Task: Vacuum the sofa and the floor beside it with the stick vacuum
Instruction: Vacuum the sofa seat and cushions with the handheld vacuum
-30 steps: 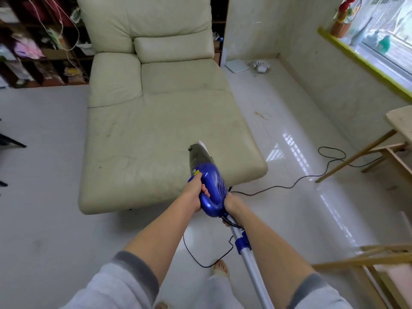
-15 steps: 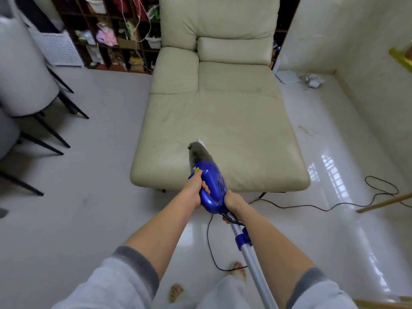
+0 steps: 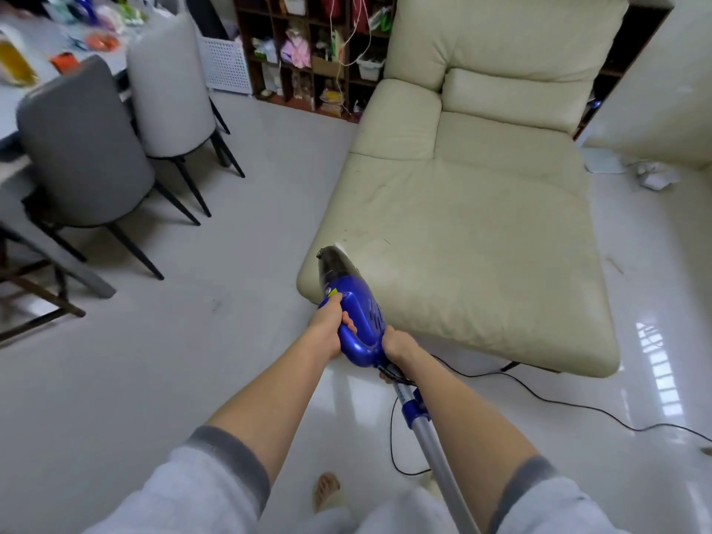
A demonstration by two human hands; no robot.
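Two hands on the stick vacuum (image 3: 354, 306), and both are committed. Nearest the camera, grey sleeves (image 3: 215, 483) and a bare foot (image 3: 326, 489) on the glossy white floor (image 3: 135, 379), with the silver tube running down past the knees. The right hand (image 3: 398, 346) wraps the base of the blue handle where the tube joins; the left hand (image 3: 327, 323) grips the loop of the handle, thumb up by the yellow switch. The dark nozzle end points at the near left corner of the cream sofa (image 3: 481, 233), at or just over the seat edge; contact I cannot confirm.

Watch that black power cord (image 3: 539, 398)! It loops behind the tube close to the foot and trails off right under the sofa's front edge. One step could snag it, or a long reach could pull it taut.

Further back, smudges on the seat and debris on the floor at the sofa's right suggest plenty left. Grey chair (image 3: 84, 148) and white chair (image 3: 169, 79) crowd the left, shelves (image 3: 308, 52) behind.
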